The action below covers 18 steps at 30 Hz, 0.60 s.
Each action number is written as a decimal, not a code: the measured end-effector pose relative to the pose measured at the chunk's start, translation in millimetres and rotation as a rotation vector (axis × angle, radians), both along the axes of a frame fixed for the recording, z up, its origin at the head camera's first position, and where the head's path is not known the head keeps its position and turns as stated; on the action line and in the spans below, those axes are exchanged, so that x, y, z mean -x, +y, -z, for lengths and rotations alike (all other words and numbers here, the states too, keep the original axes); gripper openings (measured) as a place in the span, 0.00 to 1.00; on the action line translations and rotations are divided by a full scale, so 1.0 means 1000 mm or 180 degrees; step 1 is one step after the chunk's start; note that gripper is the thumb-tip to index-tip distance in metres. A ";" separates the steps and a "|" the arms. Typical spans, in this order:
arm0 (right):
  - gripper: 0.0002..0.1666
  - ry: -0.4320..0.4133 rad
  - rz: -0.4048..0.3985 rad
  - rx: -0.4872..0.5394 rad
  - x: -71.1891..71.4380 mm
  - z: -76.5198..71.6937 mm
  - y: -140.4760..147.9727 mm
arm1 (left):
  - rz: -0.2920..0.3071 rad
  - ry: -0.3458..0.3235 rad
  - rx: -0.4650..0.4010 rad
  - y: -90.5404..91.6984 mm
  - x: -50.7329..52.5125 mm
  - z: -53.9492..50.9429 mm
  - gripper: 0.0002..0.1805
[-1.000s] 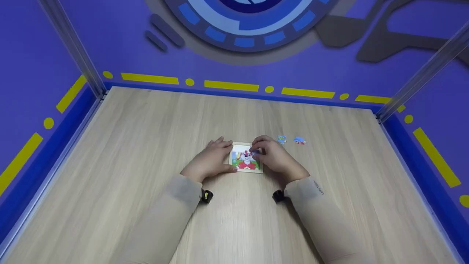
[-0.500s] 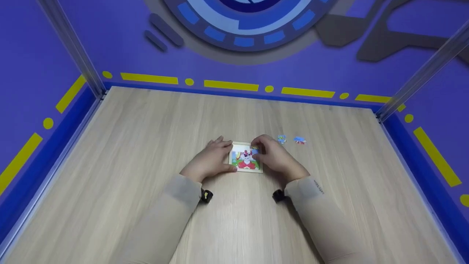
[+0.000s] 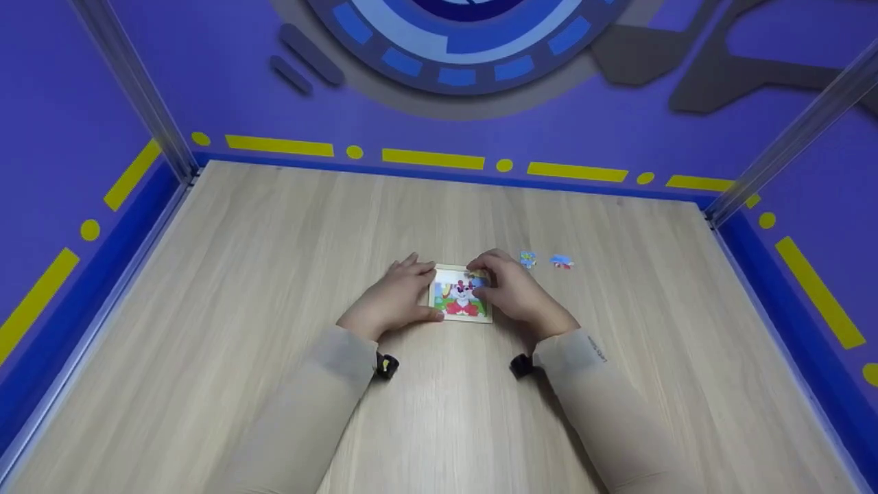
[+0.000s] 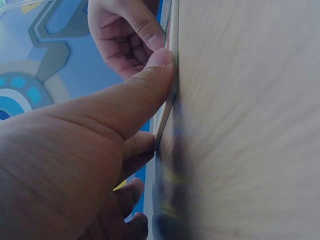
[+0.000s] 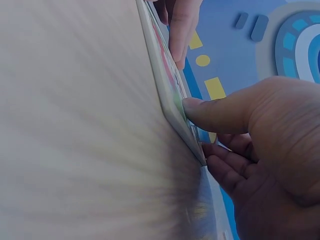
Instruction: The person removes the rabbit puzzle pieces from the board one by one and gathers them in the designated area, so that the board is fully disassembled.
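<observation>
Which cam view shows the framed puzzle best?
Head view: it looks down on the framed puzzle, so most of its printed face shows; the right hand covers part. Left wrist gets a thin edge-on strip, partly hidden by the left hand. Right wrist gets the side edge plus a slanted sliver of print.

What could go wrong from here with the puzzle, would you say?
The puzzle piece in the right hand, partly hidden, might seat crookedly at the upper right. The framed puzzle could slide if the left hand, which holds its left side, slackens. The nearer loose piece lies close beside the right hand and might get knocked away.
</observation>
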State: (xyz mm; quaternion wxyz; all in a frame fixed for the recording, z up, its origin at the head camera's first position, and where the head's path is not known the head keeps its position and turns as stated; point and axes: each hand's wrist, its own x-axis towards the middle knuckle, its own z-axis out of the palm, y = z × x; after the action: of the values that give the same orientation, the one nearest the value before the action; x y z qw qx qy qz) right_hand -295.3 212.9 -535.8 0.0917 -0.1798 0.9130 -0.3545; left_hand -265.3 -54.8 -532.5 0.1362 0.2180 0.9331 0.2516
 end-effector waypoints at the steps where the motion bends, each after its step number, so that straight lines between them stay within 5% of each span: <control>1: 0.23 0.0001 -0.0001 0.0003 0.000 0.000 0.000 | -0.0001 0.0000 0.0001 0.000 0.000 0.000 0.53; 18: 0.24 -0.0040 -0.0103 -0.0060 0.003 -0.002 0.007 | -0.0056 -0.0060 -0.0054 0.001 -0.002 -0.004 0.52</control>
State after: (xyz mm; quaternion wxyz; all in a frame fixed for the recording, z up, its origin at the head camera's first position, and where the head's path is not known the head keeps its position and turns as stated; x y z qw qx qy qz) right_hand -298.3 220.2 -533.9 0.1048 -0.1915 0.9127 -0.3455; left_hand -263.1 -54.1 -528.8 0.1410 0.2086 0.9314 0.2628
